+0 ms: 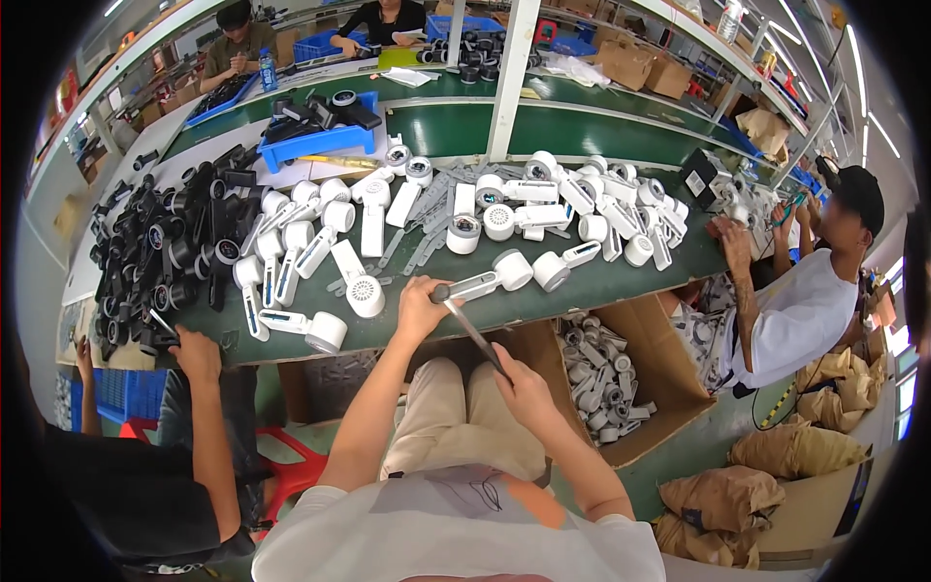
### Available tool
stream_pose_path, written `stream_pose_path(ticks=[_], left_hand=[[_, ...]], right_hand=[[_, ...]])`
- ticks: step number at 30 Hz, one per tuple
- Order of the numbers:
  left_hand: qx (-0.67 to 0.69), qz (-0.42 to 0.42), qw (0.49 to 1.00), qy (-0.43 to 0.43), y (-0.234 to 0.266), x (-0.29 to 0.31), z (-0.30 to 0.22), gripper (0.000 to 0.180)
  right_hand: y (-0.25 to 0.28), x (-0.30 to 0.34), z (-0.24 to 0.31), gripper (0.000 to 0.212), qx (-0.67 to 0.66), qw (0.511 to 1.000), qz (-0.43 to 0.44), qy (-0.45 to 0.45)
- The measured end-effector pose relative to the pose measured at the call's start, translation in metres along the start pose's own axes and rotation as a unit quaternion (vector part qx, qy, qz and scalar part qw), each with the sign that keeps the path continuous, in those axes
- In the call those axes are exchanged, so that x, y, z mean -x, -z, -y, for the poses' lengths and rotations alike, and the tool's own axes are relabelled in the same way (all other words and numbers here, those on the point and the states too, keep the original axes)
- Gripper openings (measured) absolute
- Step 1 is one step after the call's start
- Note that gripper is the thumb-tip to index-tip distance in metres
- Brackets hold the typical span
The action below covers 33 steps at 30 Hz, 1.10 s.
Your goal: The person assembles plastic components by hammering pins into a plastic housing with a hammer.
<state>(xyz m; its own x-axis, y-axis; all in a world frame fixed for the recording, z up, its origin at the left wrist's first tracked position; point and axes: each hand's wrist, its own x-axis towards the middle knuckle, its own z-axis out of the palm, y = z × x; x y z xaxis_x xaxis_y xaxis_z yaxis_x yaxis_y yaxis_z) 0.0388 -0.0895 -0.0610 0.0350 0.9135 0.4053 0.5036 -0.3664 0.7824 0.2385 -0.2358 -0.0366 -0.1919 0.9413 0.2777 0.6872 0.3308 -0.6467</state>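
My right hand (526, 386) is closed round the dark handle of a hammer (472, 332), whose metal shaft slants up to the left. The hammer's head is beside the fingers of my left hand (420, 308), at the table's front edge. My left hand grips the handle end of a white handheld fan (475, 285), which lies on the green table (427, 339) with its round head pointing right. Just right of it rests another white fan (551, 272). To the left lies a white fan with a round grille (364, 294).
Many white fans and grey strips (441, 199) cover the table; black fans (160, 238) are heaped left. A blue bin (320, 145) stands behind. A cardboard box (659, 388) of parts is below right. People work at left, right (805, 301) and across the table.
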Motion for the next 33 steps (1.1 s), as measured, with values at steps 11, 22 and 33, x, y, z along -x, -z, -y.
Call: stream_pose_path(ticks=[11, 22, 33], left_hand=[[-0.018, 0.023, 1.000, 0.004, 0.001, 0.002, -0.003, 0.029], [-0.140, 0.032, 0.988, 0.058, 0.057, 0.060, -0.039, 0.025], [0.063, 0.268, 0.961, -0.036, -0.126, 0.085, -0.083, 0.033]], right_hand=[[0.034, -0.004, -0.024, 0.047, -0.001, 0.994, -0.107, -0.034], [0.044, 0.042, -0.030, 0.048, -0.126, 0.987, -0.072, -0.067], [0.056, 0.118, -0.054, 0.042, -0.218, 0.925, -0.267, -0.162]])
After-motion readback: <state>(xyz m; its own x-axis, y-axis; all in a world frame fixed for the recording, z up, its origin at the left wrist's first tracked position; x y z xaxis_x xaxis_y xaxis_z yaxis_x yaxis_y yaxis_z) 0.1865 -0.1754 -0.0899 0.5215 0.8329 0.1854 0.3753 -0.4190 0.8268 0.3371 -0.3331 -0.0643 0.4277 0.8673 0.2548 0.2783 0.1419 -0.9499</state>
